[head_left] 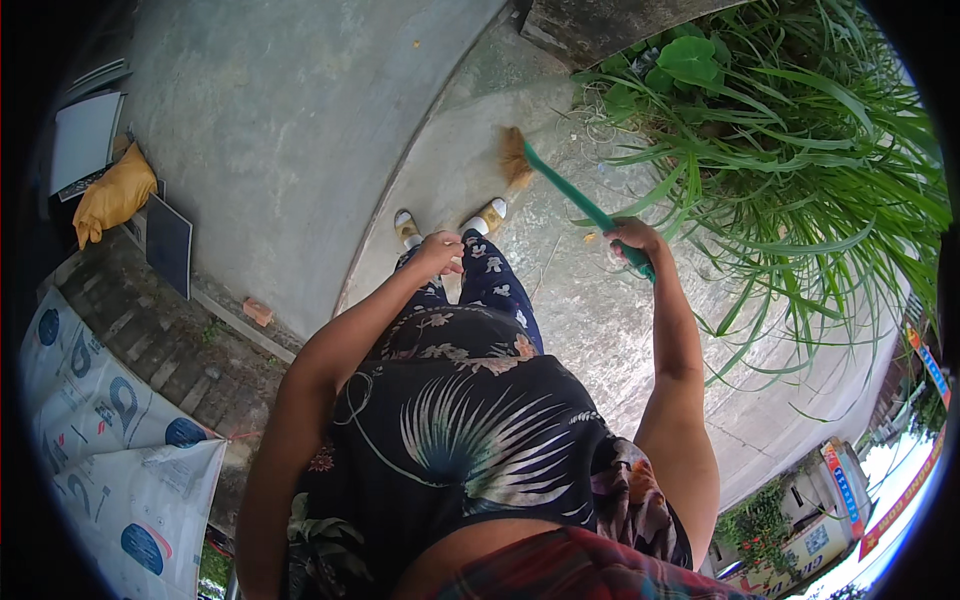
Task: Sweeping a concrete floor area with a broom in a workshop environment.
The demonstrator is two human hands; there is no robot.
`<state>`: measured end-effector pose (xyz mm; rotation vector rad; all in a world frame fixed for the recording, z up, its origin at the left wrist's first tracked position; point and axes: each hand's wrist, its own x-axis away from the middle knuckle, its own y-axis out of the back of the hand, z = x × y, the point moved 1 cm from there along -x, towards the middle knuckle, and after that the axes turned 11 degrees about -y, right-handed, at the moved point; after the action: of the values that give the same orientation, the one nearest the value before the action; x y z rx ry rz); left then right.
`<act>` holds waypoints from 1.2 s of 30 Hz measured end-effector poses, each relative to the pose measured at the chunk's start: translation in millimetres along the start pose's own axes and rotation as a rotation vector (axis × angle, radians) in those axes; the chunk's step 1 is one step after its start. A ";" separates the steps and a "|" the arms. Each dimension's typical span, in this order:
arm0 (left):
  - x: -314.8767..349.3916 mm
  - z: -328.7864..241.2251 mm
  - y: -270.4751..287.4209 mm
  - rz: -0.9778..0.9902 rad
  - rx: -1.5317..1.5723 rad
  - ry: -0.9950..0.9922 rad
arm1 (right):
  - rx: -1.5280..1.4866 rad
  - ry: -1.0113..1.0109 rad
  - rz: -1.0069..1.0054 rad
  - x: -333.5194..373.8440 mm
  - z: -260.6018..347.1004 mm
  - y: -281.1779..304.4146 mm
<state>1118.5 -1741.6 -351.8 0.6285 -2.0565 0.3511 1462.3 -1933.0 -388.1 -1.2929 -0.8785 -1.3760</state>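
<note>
My right hand (635, 238) is closed around the green handle of a broom (575, 192), out to the right of my body. The handle slants up and left to brown bristles (515, 158), which look blurred and touch the concrete just ahead of my feet. In front of my thighs, my left hand (440, 255) hangs with its fingers curled in, and I see nothing held in it.
Long green grass and leafy plants (770, 150) spill over the concrete on the right. A low block (600, 25) stands ahead. To the left are a yellow sack (115, 195), a dark panel (168, 245), a brick piece (257, 311) and a printed white sheet (130, 450).
</note>
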 end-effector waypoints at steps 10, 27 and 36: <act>-3.5 -7.1 -5.5 -0.048 0.107 0.001 | -0.224 0.434 -0.742 -26.9 61.2 68.8; -11.1 -4.7 -2.5 -0.112 0.087 -0.014 | -0.377 0.187 0.290 44.7 50.0 -164.7; 3.4 19.2 23.1 -0.246 0.251 0.008 | -0.397 0.197 0.185 -41.1 105.4 -139.1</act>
<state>1090.6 -1732.7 -359.2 1.0188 -1.9155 0.4695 1350.1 -1793.2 -393.8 -1.4624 -0.3504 -1.5454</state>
